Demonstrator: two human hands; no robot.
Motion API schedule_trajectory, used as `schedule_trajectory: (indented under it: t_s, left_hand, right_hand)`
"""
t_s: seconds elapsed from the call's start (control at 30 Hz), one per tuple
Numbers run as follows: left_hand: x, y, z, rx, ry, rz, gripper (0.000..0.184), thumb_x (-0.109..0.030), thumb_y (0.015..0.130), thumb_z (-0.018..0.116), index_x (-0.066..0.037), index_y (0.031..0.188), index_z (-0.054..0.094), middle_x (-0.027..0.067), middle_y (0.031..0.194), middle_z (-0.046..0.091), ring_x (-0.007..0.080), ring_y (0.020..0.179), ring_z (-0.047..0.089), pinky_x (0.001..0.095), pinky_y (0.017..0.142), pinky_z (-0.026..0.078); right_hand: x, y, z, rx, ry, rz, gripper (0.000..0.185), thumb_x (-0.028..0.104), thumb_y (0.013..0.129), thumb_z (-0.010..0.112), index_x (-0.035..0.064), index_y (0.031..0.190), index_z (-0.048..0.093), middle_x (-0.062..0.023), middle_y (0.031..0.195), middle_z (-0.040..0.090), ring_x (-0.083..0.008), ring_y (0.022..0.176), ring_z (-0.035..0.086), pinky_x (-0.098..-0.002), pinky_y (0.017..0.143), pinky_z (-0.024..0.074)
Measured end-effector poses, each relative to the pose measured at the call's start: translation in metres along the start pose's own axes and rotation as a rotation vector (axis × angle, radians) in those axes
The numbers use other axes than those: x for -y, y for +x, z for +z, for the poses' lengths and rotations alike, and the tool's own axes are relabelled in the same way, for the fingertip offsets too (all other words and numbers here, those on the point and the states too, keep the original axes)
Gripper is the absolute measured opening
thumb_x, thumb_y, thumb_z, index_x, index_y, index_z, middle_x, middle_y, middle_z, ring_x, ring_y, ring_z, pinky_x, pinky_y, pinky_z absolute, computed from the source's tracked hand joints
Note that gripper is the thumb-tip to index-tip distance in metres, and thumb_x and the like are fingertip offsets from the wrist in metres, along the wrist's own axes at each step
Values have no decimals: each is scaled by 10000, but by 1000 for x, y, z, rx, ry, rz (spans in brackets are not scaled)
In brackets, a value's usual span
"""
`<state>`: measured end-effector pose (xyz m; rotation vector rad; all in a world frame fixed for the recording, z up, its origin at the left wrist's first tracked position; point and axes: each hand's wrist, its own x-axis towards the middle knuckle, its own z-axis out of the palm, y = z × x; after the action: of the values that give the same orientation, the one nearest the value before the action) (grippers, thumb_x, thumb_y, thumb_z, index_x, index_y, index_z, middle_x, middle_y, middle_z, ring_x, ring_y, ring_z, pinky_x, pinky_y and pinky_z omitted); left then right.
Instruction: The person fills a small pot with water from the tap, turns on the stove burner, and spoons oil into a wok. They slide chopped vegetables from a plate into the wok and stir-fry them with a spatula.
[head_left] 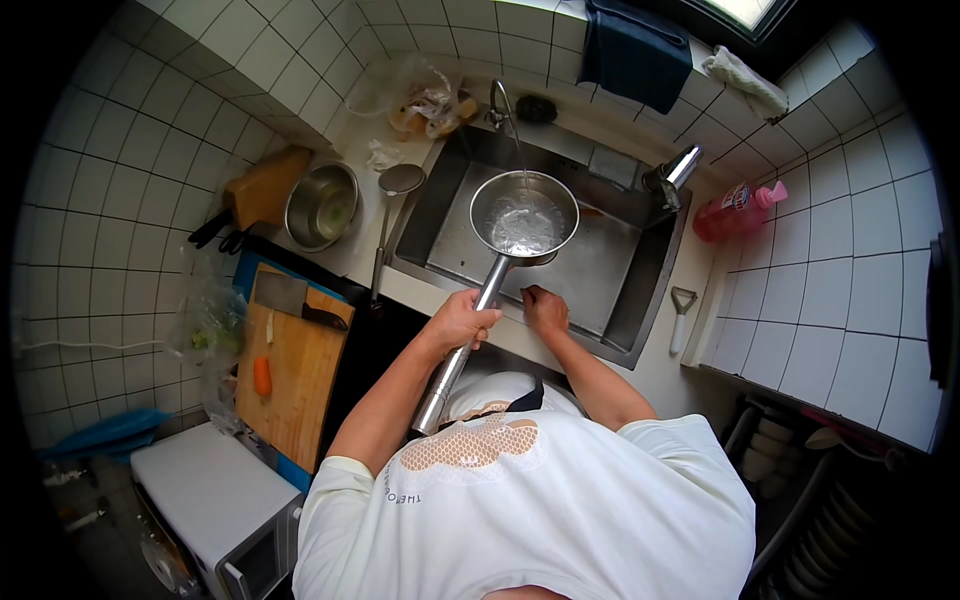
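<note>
My left hand (464,324) is wrapped round the long metal handle of a water dipper (482,212). The dipper's round bowl hangs over the sink (452,243), and water runs into it from the tap (497,112). Rippling water partly fills the bowl. At the sink's front rim, to the right of the handle, rests my right hand (545,310). Its fingers are curled in, and whatever they may hold is hidden. The handle's lower end reaches back close to my shirt.
Left of the sink are a strainer ladle (401,180), a metal bowl (321,207) and a cutting board (302,385) bearing a cleaver (283,294) and a carrot piece (262,376). On the right stand a pink bottle (735,210) and a white-handled peeler (680,322).
</note>
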<state>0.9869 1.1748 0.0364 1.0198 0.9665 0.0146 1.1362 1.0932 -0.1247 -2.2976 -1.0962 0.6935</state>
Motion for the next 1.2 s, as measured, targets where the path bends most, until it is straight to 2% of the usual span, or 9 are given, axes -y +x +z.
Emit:
schedule_trajectory:
  t_s: [0.27, 0.37, 0.43, 0.57, 0.63, 0.83, 0.97, 1.03, 1.2]
  left_hand:
    - [2, 4, -1, 10, -15, 5, 142, -108, 795, 600, -62, 842, 475, -23, 583, 453, 42, 417, 424, 179, 357, 372]
    - [1, 5, -1, 8, -18, 8, 141, -109, 796, 601, -61, 844, 477, -22, 584, 453, 42, 418, 426, 179, 358, 374]
    - [1, 5, 0, 6, -17, 6, 140, -110, 796, 601, -60, 844, 479, -21, 584, 453, 42, 419, 427, 179, 359, 374]
    - [2, 7, 0, 10, -23, 0, 134, -110, 797, 601, -63, 834, 481, -25, 582, 450, 40, 421, 427, 178, 359, 375]
    - [3, 8, 0, 12, -25, -3, 132, -110, 798, 600, -63, 832, 482, -27, 581, 449, 39, 421, 427, 178, 359, 375]
    - [5, 11, -1, 7, -15, -3, 130, -112, 799, 600, -68, 818, 478, -32, 578, 444, 36, 424, 428, 178, 359, 377]
    - [6, 12, -1, 14, -15, -9, 135, -114, 796, 602, -69, 810, 476, -33, 576, 442, 36, 425, 429, 179, 360, 378]
    - [7, 13, -1, 15, -15, -10, 136, -114, 795, 602, -69, 809, 475, -33, 575, 442, 36, 425, 429, 179, 360, 377]
    - [6, 12, -2, 12, -36, -12, 135, -108, 794, 599, -69, 799, 470, -32, 574, 441, 37, 424, 431, 178, 361, 377]
  right_hand:
    - [0, 1, -1, 11, -1, -9, 220, 312, 794, 541, 135, 859, 653, -138, 781, 631, -336, 725, 595, -419, 709, 466]
    - [-1, 1, 0, 24, -15, -1, 208, 315, 786, 555, 169, 898, 654, -131, 803, 627, -346, 753, 591, -432, 689, 473]
    - [2, 0, -3, 16, -25, -5, 219, 305, 797, 535, 132, 859, 654, -140, 785, 630, -335, 730, 596, -420, 703, 466]
    - [1, 1, -2, 21, -14, -4, 220, 306, 796, 538, 134, 867, 654, -138, 798, 630, -334, 743, 595, -419, 704, 468]
    - [1, 2, -2, 37, 12, 39, 214, 321, 787, 554, 171, 903, 653, -134, 809, 627, -341, 764, 592, -430, 700, 473]
    - [2, 1, -2, 22, -7, -1, 215, 299, 793, 543, 135, 878, 654, -135, 799, 632, -335, 742, 596, -422, 707, 468]
    - [1, 2, -1, 22, -18, -8, 215, 297, 792, 543, 132, 875, 653, -140, 793, 630, -335, 734, 597, -423, 703, 468]
    - [0, 3, -1, 40, -5, 13, 224, 318, 789, 546, 169, 917, 652, -140, 811, 626, -346, 770, 591, -433, 713, 471]
    - [-1, 3, 1, 26, -12, 4, 221, 309, 793, 540, 148, 895, 653, -144, 803, 627, -342, 753, 592, -427, 713, 467]
